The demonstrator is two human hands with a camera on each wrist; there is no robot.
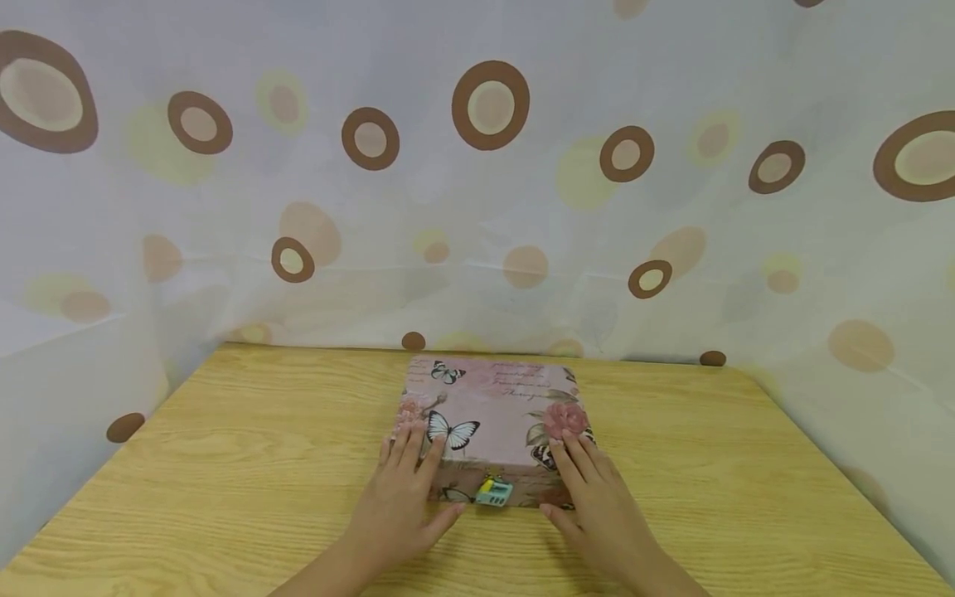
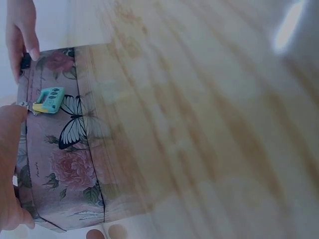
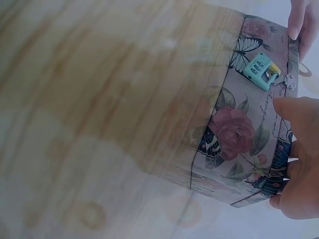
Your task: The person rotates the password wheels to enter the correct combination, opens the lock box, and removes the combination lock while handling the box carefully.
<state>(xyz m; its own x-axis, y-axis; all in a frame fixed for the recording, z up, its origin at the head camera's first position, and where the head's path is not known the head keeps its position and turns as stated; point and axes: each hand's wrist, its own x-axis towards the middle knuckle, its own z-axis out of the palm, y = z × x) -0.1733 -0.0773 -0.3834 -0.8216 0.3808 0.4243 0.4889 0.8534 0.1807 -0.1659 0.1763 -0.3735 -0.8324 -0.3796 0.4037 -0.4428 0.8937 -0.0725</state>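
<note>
A pink box (image 1: pixel 485 423) printed with roses, butterflies and script lies on the table with its lid down. On its front hangs a teal combination padlock (image 1: pixel 494 491) with a yellow part, hooked at the metal clasp (image 3: pixel 290 82). My left hand (image 1: pixel 395 502) rests on the box's near left corner, fingers stretched flat over the lid and thumb out in front. At the near right corner my right hand (image 1: pixel 600 506) lies likewise, its straight fingers on the lid by a printed rose and its thumb low by the front face. The padlock sits between both thumbs.
The box stands on a light wood-grain table (image 1: pixel 246 464). Behind and along both sides of the table hangs a white sheet (image 1: pixel 418 207) with brown rings and pale dots. In the left wrist view, a bright reflection shows on the tabletop.
</note>
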